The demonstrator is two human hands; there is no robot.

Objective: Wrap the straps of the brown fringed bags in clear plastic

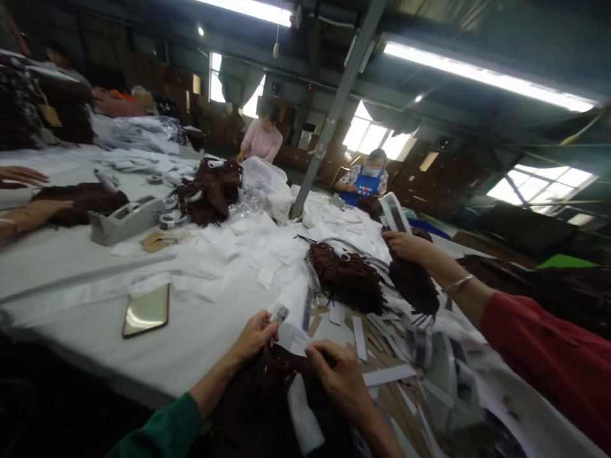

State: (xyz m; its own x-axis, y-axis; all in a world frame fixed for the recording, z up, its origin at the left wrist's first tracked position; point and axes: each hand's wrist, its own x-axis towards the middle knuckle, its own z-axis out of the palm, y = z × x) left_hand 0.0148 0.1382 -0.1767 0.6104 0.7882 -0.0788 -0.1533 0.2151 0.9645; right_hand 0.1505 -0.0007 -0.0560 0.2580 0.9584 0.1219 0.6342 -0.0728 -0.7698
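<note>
My left hand [255, 336] pinches the corner of a white paper label [292, 305] with a dark strip on it, above the table edge. My right hand [338, 372] is curled over a dark brown fringed cloth [258, 407] that lies in front of me, its fingers touching the lower end of the same label. A white strip [305, 423] lies across the cloth under my right wrist. Just beyond my hands sits another pile of brown fringed cloth [348, 275].
A co-worker's arm in a red sleeve [548, 356] reaches in from the right and holds a label and brown cloth. A phone [147, 310] lies on the white table [200, 343]. A tape dispenser [125, 219] stands at left. Paper strips litter the right side. Other people work at the far end.
</note>
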